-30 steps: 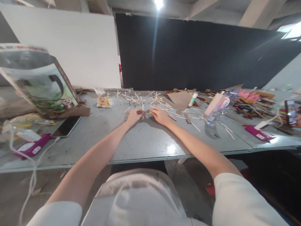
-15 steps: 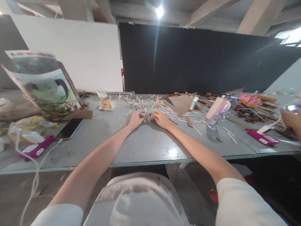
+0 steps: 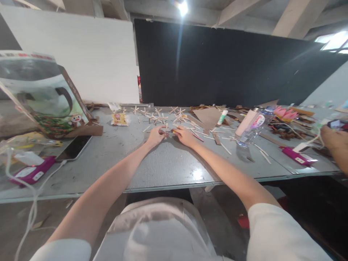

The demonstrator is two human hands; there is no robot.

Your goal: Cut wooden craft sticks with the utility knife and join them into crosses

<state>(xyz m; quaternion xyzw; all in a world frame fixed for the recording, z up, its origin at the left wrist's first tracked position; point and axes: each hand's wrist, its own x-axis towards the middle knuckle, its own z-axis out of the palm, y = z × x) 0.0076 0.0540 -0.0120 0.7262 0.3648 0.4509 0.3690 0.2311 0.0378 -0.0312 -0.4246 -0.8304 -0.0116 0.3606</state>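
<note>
Both my arms reach out over the grey table [image 3: 163,163]. My left hand [image 3: 156,135] is curled, its fingertips pinched on a small wooden stick [image 3: 166,127]. My right hand [image 3: 185,136] is also closed, pinching a small thing with a yellow tip at the same spot; I cannot make out what it is. The two hands almost touch. Just beyond them lie several star-shaped stick pieces [image 3: 159,116] and loose wooden sticks [image 3: 225,148].
At left stand a printed cardboard box [image 3: 46,98], a phone [image 3: 74,146] and a magenta pack [image 3: 34,172] with a white cable. At right are a clear bottle [image 3: 252,127], a glue tube [image 3: 223,116], cardboard scraps, pink paper flowers [image 3: 284,113] and another person's hand [image 3: 333,141].
My hands stay pinched at the same spot. The camera has tilted slightly. The other person's hand at the right edge has shifted a little.
</note>
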